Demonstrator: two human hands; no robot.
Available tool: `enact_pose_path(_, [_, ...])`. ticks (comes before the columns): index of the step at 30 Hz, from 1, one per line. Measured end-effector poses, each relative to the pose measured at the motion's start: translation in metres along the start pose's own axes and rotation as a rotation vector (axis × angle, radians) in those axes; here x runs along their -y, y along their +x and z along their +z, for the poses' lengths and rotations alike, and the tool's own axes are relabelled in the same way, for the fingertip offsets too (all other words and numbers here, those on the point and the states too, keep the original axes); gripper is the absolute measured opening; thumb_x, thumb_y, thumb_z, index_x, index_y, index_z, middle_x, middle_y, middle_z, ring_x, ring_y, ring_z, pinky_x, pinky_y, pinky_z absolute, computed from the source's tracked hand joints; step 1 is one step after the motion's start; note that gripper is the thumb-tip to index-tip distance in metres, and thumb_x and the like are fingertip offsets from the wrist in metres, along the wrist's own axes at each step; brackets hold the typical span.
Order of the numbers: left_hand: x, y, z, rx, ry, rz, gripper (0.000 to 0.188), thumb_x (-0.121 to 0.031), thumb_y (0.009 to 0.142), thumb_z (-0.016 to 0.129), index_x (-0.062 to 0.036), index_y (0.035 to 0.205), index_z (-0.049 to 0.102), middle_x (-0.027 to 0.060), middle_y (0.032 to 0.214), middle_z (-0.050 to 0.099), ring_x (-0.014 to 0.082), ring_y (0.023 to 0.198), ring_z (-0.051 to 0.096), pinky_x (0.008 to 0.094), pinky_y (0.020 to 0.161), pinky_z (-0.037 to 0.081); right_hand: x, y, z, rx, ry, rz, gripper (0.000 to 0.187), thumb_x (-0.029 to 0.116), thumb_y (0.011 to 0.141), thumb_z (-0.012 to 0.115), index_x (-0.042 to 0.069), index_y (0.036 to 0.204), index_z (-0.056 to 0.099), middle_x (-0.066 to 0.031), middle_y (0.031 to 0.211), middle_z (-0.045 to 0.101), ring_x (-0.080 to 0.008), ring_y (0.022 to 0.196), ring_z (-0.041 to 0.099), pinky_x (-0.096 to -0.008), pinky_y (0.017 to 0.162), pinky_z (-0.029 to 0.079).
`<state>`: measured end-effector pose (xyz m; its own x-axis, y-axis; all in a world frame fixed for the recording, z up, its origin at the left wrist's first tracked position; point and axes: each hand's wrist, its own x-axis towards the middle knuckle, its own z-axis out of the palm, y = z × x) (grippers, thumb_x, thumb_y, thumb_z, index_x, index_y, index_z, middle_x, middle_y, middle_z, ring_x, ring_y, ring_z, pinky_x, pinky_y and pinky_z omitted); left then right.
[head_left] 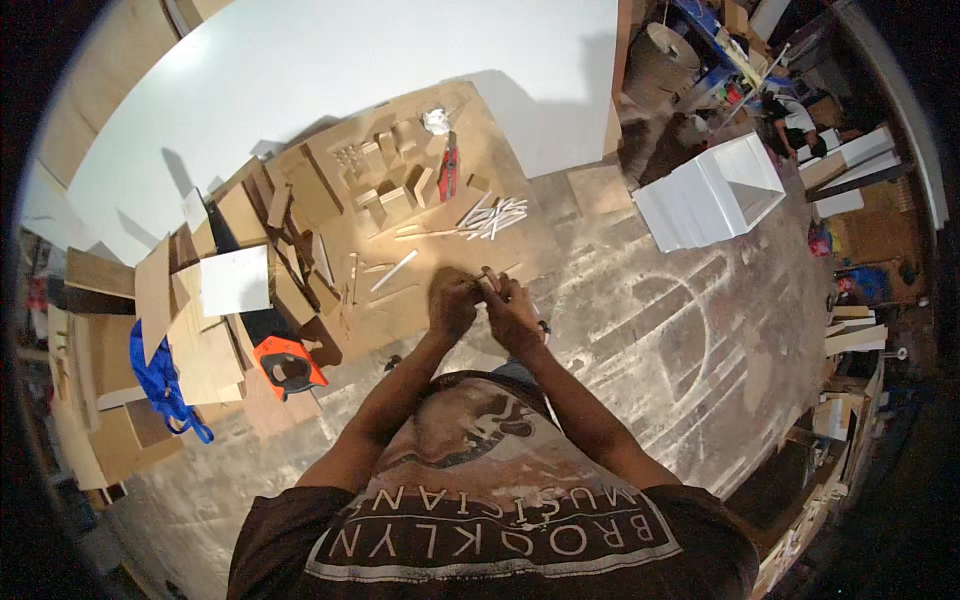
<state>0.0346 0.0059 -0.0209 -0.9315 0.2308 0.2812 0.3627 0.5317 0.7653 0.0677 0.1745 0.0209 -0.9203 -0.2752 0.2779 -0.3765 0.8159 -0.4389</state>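
My left hand (456, 303) is closed, its fingers bent tightly together. Beside it, my right hand (512, 312) pinches with thumb and fingers, almost touching the left. Something small and pale shows between the fingertips, too small to make out. Both hands are over the near edge of a brown board (440, 255). Just beyond them lies a loose pile of thin white strips (493, 217). One single white strip (394, 270) rests to the left of my hands. Farther off are a red tool (449, 168), perhaps a cutter, and several small wooden blocks (392, 190).
A crumpled white piece (436, 121) lies at the board's far side. Stacked board offcuts, an orange-handled saw (288, 368) and a blue bag (160, 385) are at left. A white open box (712, 192) stands on the floor at right. A large white panel (380, 55) spans the back.
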Motion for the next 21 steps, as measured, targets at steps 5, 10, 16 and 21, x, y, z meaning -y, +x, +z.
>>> enact_pose_path(5, [-0.005, 0.022, 0.021, -0.026, 0.092, 0.237, 0.012, -0.011, 0.084, 0.067, -0.0089, 0.091, 0.076, 0.0106, 0.087, 0.069, 0.0337, 0.083, 0.064, 0.0473, 0.081, 0.048, -0.107, 0.016, -0.034, 0.109, -0.223, 0.126, 0.041, 0.011, 0.089, 0.057, 0.011, 0.129, 0.068, -0.0196, 0.121, 0.069, -0.0358, 0.11, 0.066, -0.0492, 0.092, 0.054])
enact_pose_path(10, [0.032, -0.011, 0.007, 0.221, 0.225, -0.032, 0.017, -0.015, 0.086, 0.073, -0.0025, 0.098, 0.07, 0.0201, 0.092, 0.068, 0.0402, 0.093, 0.065, 0.0506, 0.083, 0.052, -0.091, 0.085, -0.125, 0.664, -0.365, 0.437, 0.038, 0.036, 0.087, 0.072, 0.004, 0.107, 0.077, -0.0219, 0.093, 0.074, -0.0346, 0.09, 0.071, -0.0466, 0.086, 0.057])
enact_pose_path(16, [-0.009, 0.003, 0.008, 0.135, 0.243, 0.076, 0.031, 0.0, 0.073, 0.068, 0.0019, 0.104, 0.067, 0.0272, 0.106, 0.065, 0.0488, 0.107, 0.059, 0.0615, 0.097, 0.046, -0.056, 0.029, -0.078, 0.122, -0.147, 0.313, 0.068, 0.026, 0.081, 0.078, 0.015, 0.144, 0.055, -0.0304, 0.133, 0.056, -0.0463, 0.116, 0.061, -0.0532, 0.089, 0.056])
enact_pose_path(21, [-0.026, 0.019, -0.002, 0.084, 0.199, 0.159, 0.02, -0.002, 0.071, 0.07, 0.0008, 0.09, 0.065, 0.0228, 0.096, 0.064, 0.0449, 0.094, 0.06, 0.0563, 0.084, 0.047, -0.025, -0.019, -0.016, 0.183, -0.08, 0.156, 0.075, 0.018, 0.086, 0.074, 0.021, 0.154, 0.044, -0.0307, 0.145, 0.043, -0.0522, 0.128, 0.048, -0.0609, 0.096, 0.052])
